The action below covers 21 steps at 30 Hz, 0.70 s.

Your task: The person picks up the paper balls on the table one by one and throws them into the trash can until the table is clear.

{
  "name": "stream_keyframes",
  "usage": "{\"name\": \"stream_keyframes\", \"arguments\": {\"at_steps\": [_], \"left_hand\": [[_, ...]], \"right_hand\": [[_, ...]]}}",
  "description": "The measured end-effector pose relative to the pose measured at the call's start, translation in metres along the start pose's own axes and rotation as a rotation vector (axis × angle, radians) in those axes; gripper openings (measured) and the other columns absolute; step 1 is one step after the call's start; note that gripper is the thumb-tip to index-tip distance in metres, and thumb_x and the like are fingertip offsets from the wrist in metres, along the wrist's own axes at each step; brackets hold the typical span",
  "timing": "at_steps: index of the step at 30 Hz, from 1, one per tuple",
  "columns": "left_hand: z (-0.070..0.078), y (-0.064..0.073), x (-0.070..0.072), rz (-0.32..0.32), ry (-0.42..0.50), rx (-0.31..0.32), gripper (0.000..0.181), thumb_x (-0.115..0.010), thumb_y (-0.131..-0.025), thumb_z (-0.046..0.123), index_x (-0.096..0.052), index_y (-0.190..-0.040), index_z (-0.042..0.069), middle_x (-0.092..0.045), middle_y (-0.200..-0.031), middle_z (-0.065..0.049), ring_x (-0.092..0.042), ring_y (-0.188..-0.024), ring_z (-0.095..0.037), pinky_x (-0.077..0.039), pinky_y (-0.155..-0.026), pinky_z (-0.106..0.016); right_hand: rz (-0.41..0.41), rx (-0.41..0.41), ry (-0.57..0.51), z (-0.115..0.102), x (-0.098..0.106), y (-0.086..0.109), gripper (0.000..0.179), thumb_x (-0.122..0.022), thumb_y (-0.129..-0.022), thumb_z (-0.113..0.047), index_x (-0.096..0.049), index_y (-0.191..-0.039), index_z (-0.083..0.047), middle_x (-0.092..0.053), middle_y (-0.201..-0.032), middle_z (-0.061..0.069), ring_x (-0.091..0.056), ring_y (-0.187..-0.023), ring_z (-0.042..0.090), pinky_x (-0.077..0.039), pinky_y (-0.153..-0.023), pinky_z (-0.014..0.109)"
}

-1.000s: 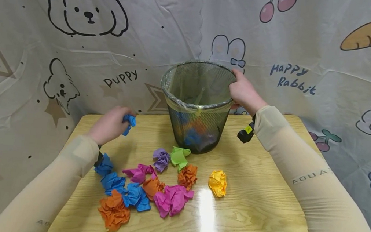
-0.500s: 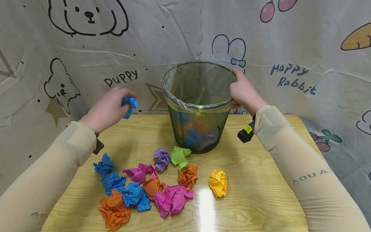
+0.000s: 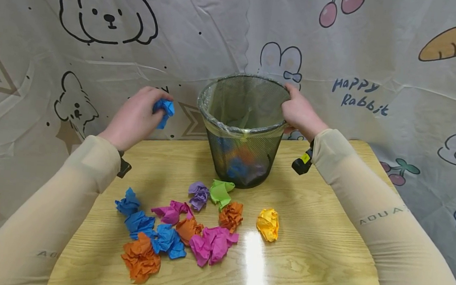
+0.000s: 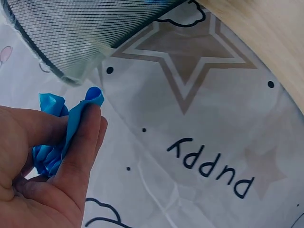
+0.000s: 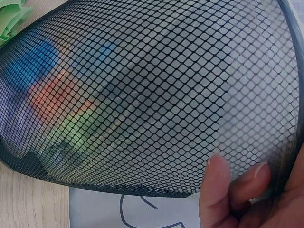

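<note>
My left hand (image 3: pixel 137 115) is raised to the left of the bin, pinching a crumpled ball of blue paper (image 3: pixel 164 111) between thumb and fingers. In the left wrist view the blue paper (image 4: pixel 50 154) sticks out past the fingertips, close to the bin's rim. A black wire-mesh bin (image 3: pixel 241 137) with a clear plastic liner stands upright at the back of the table. My right hand (image 3: pixel 301 112) grips its rim on the right side, with fingers bent against the outer mesh (image 5: pixel 156 95). Crumpled paper of several colours shows through the lower mesh.
On the wooden table (image 3: pixel 315 259) lie several crumpled papers: blue (image 3: pixel 168 241), orange (image 3: pixel 141 259), pink (image 3: pixel 212 246), purple (image 3: pixel 198 196), green (image 3: pixel 221 192) and, apart on the right, yellow (image 3: pixel 268 224). A printed cloth (image 3: pixel 206 23) hangs right behind the table.
My left hand has risen with the blue paper from low over the table's left side to nearly the bin's rim height. The right hand and the bin have stayed put.
</note>
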<state>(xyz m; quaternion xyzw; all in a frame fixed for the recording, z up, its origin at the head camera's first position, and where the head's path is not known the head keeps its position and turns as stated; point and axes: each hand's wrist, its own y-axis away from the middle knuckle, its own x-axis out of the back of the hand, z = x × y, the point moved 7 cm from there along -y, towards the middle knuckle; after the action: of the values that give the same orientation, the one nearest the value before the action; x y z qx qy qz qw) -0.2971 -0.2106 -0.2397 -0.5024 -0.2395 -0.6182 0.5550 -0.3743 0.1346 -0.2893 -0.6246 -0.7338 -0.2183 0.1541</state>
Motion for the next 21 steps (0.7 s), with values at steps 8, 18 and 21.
{"name": "stream_keyframes", "arguments": {"at_steps": [8,18,21], "left_hand": [[0.022,-0.015,0.009,0.031,0.014,-0.049,0.034,-0.048,-0.107,0.008,-0.06,-0.138,-0.001,-0.05,-0.141,-0.019,-0.05,-0.112,-0.031,-0.045,-0.097,-0.048],[0.049,-0.032,0.012,0.057,0.006,-0.091,0.033,-0.048,-0.106,0.008,-0.062,-0.136,0.002,-0.052,-0.14,-0.016,-0.051,-0.114,-0.028,-0.045,-0.097,-0.043],[0.06,-0.039,0.009,0.067,0.025,-0.106,0.033,-0.049,-0.106,0.008,-0.063,-0.135,0.002,-0.052,-0.141,-0.016,-0.051,-0.117,-0.027,-0.045,-0.099,-0.043]], "right_hand": [[0.001,0.003,-0.001,0.0,0.0,-0.001,0.075,-0.027,-0.1,-0.003,-0.001,-0.167,-0.027,-0.005,-0.172,0.004,-0.035,-0.049,0.013,-0.06,-0.069,0.046],[-0.004,0.003,-0.004,0.0,0.0,-0.001,0.075,-0.027,-0.101,-0.003,0.0,-0.167,-0.028,-0.001,-0.172,0.003,-0.031,-0.047,0.012,-0.06,-0.069,0.045],[-0.005,0.002,-0.008,0.001,-0.001,0.0,0.075,-0.026,-0.101,-0.004,0.0,-0.167,-0.028,-0.002,-0.172,0.003,-0.031,-0.046,0.012,-0.06,-0.071,0.046]]}}
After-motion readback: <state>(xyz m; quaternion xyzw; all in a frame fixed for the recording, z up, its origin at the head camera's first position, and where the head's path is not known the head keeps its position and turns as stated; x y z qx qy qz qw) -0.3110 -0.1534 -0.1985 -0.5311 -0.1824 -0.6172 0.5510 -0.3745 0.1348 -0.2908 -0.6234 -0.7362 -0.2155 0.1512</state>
